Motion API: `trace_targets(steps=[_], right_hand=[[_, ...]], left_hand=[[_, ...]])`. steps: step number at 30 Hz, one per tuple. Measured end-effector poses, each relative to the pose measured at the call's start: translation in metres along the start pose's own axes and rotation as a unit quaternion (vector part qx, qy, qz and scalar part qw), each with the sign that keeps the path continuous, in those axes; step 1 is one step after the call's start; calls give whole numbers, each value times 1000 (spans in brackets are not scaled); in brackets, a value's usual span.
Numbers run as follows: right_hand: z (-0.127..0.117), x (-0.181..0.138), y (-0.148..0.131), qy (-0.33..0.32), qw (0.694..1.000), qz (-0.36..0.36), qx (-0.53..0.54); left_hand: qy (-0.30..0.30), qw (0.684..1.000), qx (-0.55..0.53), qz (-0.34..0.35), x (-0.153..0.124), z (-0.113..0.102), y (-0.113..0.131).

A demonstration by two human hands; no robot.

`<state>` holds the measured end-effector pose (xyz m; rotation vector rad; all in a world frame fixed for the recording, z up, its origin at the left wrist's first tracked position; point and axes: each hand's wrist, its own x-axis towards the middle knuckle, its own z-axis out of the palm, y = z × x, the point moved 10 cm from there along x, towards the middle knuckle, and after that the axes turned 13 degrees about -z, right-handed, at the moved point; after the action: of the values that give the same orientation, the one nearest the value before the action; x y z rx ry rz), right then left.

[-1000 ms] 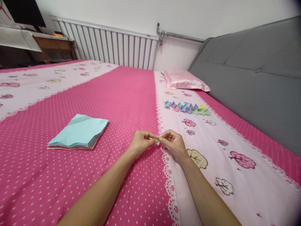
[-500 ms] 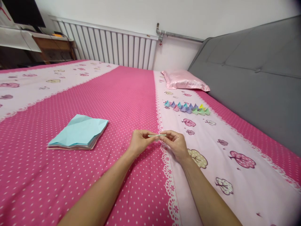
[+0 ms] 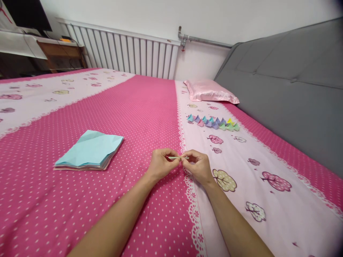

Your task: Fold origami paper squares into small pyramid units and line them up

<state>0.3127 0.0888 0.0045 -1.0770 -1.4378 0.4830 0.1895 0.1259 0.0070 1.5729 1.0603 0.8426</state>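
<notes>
Between my two hands is a small folded piece of pale green paper (image 3: 174, 157), seen nearly edge-on as a thin strip. My left hand (image 3: 162, 163) pinches its left part between thumb and fingers. My right hand (image 3: 197, 164) grips the right part the same way, and the fingertips of both hands almost meet at the middle. Much of the paper is hidden behind the fingers. Off to the left lies a stack of square paper sheets (image 3: 89, 148) with light blue on top. Beyond my right hand stand several small folded paper boats (image 3: 215, 123) in blue, purple, pink, green and yellow.
Everything rests on a bed with a pink dotted and floral bedspread (image 3: 150, 103). A pink satin pillow (image 3: 210, 91) lies at the far right, against a grey padded headboard (image 3: 284, 78). A white radiator (image 3: 120, 48) runs along the wall. A desk with a monitor (image 3: 28, 14) stands far left.
The folded paper has tipped slightly and sits a little lower, looking thinner now. My fingertips have shifted closer together at its middle. The stack and the paper boats have not moved.
</notes>
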Motion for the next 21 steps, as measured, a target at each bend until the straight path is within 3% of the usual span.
trace_targets(steps=[14, 21], right_hand=[[-3, -5, 24, 14, 992, 98, 79], [-34, 1, 23, 111, 987, 71, 95]], left_hand=[[10, 999, -25, -30, 3, -5, -6], [37, 995, -79, -47, 7, -19, -11]])
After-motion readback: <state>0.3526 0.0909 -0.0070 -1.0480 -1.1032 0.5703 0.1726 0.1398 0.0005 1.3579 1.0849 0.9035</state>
